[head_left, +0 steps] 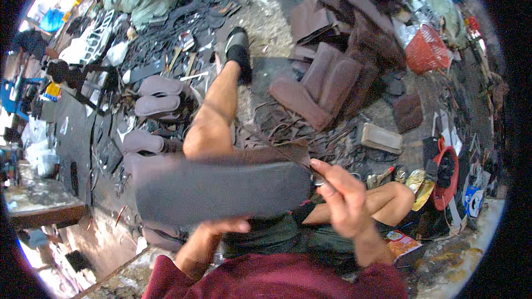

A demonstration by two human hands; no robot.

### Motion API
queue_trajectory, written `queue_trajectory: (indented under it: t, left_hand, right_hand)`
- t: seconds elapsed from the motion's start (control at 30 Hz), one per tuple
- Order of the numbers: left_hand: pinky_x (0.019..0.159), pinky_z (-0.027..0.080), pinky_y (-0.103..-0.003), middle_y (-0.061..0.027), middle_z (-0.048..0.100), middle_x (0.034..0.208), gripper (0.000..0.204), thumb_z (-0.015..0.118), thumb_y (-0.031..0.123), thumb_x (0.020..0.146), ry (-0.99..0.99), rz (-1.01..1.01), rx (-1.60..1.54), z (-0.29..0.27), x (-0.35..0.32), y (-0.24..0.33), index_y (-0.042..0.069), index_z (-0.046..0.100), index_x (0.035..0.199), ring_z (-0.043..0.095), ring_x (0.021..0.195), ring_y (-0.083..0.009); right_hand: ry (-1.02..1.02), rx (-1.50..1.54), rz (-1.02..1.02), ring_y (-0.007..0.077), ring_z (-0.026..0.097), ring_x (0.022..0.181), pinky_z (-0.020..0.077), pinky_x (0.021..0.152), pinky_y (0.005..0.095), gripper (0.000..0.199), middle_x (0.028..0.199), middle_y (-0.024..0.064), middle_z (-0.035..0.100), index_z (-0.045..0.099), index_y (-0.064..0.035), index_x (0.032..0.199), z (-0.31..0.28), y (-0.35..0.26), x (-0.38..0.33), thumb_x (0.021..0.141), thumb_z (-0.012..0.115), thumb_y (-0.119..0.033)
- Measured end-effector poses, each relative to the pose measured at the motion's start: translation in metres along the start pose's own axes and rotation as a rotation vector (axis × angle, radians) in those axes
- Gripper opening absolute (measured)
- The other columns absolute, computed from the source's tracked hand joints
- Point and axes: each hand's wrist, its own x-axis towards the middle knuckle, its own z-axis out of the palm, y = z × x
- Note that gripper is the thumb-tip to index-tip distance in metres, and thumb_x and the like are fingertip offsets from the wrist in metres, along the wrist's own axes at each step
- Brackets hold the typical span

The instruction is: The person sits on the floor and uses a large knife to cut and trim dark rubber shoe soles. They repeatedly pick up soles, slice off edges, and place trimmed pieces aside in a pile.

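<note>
Across my lap lies a large dark grey shoe sole [221, 191], long and rounded at its right end, smeared by motion at its left. My left hand [224, 226] grips the shoe sole from below, fingers partly hidden under it. Beside the rounded end, my right hand [344, 196] is closed, thumb and forefinger pinching a thin dark strip [293, 154] that runs up and leftward. A small shiny metal bit shows by those fingers; its kind is unclear. Stacked to the left are several brownish-grey soles [158, 105].
Brown sheets with sole-shaped outlines [338, 77] are heaped ahead, near a red basket [426, 50]. A pale rectangular block [381, 138] lies on the right. Dark scraps litter the floor around my outstretched leg. A low bench [44, 216] stands at the left.
</note>
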Motion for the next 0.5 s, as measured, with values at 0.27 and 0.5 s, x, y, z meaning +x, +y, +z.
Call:
queue_trajectory:
  t: [0.27,0.5]
  left_hand:
    - [0.081,0.058,-0.034,-0.0064,0.065,0.101,0.034,0.073,0.016,0.088,0.590,0.116,-0.056,0.085,0.091,-0.020,0.003,0.056,0.115,0.067,0.088,-0.0198]
    - [0.078,0.058,-0.033,-0.0086,0.067,0.097,0.039,0.076,0.019,0.084,0.671,0.051,0.097,0.065,0.076,-0.031,0.000,0.057,0.112,0.068,0.085,-0.0205]
  right_hand:
    - [0.379,0.339,0.283,0.0203,0.061,0.072,0.0502,0.070,0.0312,0.045,0.086,0.0116,0.065,0.046,0.0001,0.145,0.033,0.020,-0.081,0.102,0.046,-0.014]
    - [0.279,-0.240,0.210,0.0333,0.061,0.077,0.0481,0.070,0.0397,0.025,0.092,0.0205,0.064,0.062,0.0034,0.115,0.006,0.044,-0.165,0.096,0.053,-0.010]
